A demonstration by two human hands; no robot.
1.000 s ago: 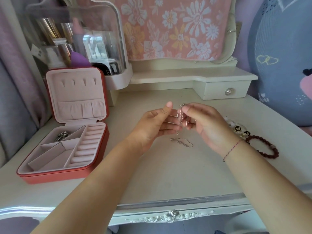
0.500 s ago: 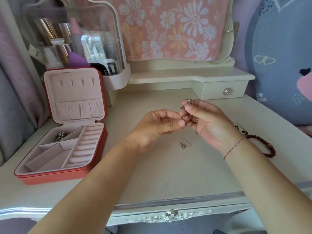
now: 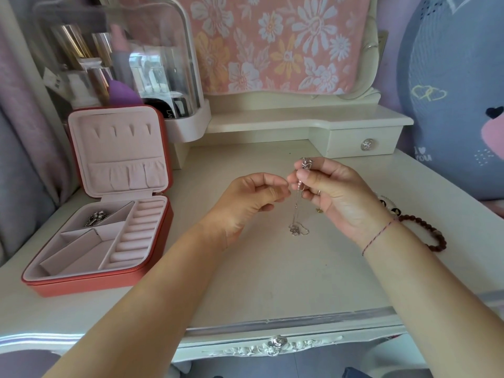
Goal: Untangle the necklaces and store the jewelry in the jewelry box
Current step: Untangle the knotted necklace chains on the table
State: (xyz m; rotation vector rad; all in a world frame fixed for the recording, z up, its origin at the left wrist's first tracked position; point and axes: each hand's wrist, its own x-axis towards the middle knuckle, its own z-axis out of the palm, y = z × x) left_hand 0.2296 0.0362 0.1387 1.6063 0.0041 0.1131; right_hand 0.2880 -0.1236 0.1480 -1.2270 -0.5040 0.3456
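Over cream tabletop (image 3: pixel 272 282), necklace (image 3: pixel 296 231) in pinch of right hand (image 3: pixel 341 197), curled left hand (image 3: pixel 245 203) alongside, grip unclear

A cream dressing table (image 3: pixel 272 282) with a carved front fills the view. A pink floral cloth (image 3: pixel 272 42) hangs behind it, a curtain (image 3: pixel 21 132) at left.

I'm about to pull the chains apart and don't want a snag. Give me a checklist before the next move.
1. Right hand grips necklace: ok.
2. Left hand pinching a chain: cannot tell.
3. Chains separated: cannot tell; lower end bunched on table.
4. Jewelry box open: ok.
5. Free compartment: ok, front ones bare.
6. Bracelet stored: not ok, on table.
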